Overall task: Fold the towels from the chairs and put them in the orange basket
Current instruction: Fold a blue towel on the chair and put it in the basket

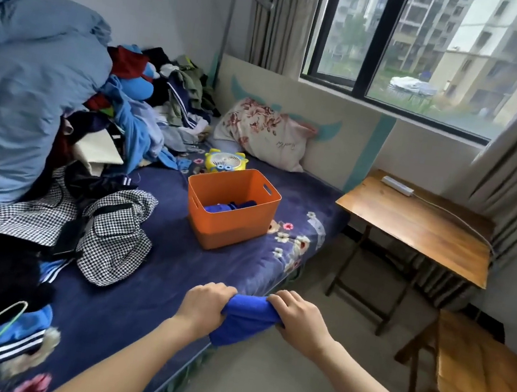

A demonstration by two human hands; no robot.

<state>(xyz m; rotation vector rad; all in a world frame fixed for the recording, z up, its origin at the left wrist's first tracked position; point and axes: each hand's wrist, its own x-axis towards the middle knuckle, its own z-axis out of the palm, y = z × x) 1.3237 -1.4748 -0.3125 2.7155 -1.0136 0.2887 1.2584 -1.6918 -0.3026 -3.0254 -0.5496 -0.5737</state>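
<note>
A bright blue towel hangs bunched between my two hands over the near edge of the bed. My left hand grips its left end and my right hand grips its right end, fingers curled over the cloth. Farther back on the dark blue bedspread stands the orange basket, with folded blue cloth lying inside it.
A heap of clothes and a light blue duvet fill the bed's left side; a houndstooth garment lies near the basket. A yellow fan and floral pillow sit behind it. Two wooden folding tables stand right.
</note>
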